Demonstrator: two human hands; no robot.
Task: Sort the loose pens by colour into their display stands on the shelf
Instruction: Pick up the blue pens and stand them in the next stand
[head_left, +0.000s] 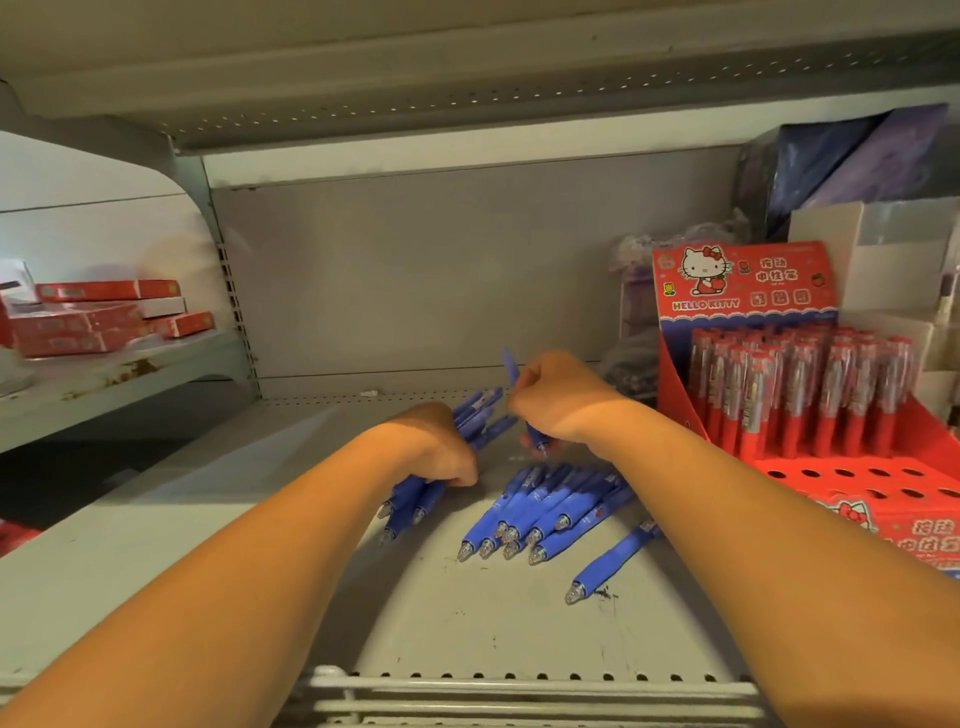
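red stand (748, 291) holds red pens (800, 384); blue pens (545, 509) loose

The person's left forearm (260, 571) and right forearm (753, 519) are bare along all their visible length, slim and smooth, each narrowing to an uncovered wrist. The left grip (441, 449) and right grip (556, 395) are bare hands, with knuckles showing on the right one.
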